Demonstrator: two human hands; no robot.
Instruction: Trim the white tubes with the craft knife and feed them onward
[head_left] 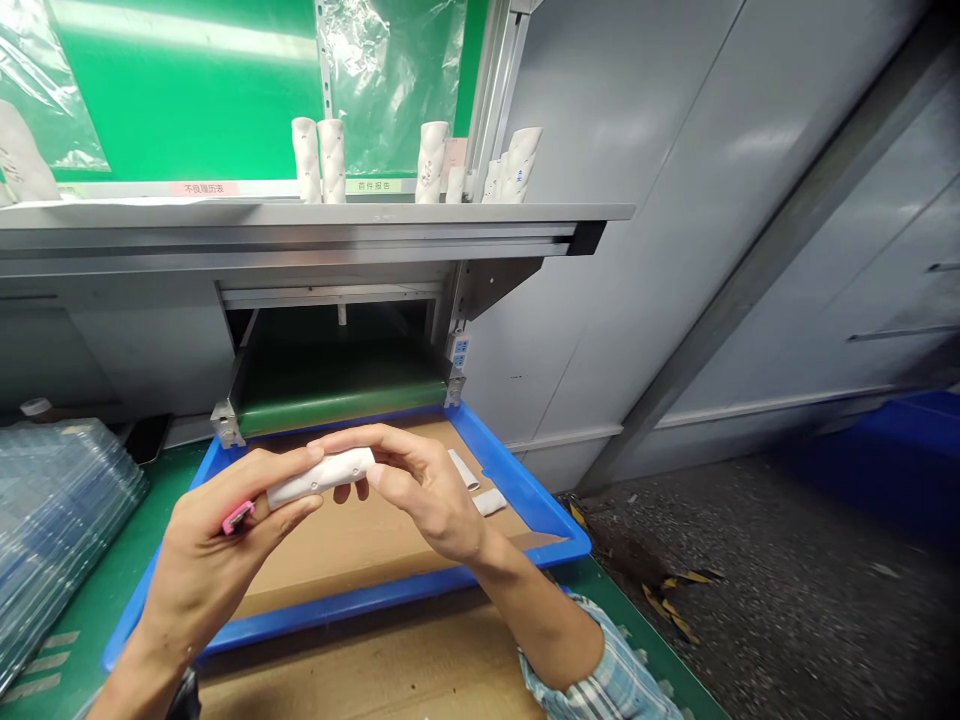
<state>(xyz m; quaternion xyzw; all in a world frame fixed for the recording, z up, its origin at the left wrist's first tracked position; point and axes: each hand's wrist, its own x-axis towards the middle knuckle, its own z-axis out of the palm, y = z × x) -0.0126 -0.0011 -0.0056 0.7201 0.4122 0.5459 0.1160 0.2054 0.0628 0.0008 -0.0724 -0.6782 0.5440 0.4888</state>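
A white, slightly wavy tube [321, 478] with small holes in its side is held level above the blue tray [345, 606]. My left hand [201, 530] is closed around its left end, between thumb and fingers. A small pink object [238, 517] with a dark part sits in the same hand; its kind is unclear. At the tube's right end, my right hand [431, 495] pinches it with thumb and fingers. Two similar white tubes, one upper [463, 470] and one lower [490, 502], lie on the tray's brown cardboard lining, behind my right hand.
Behind the tray, a green conveyor belt [345, 395] comes out of an opening, with a small white piece [342, 314] at its far end. Several white tubes stand on the metal shelf [247, 214] above. Stacked clear plastic trays [60, 530] are on the left.
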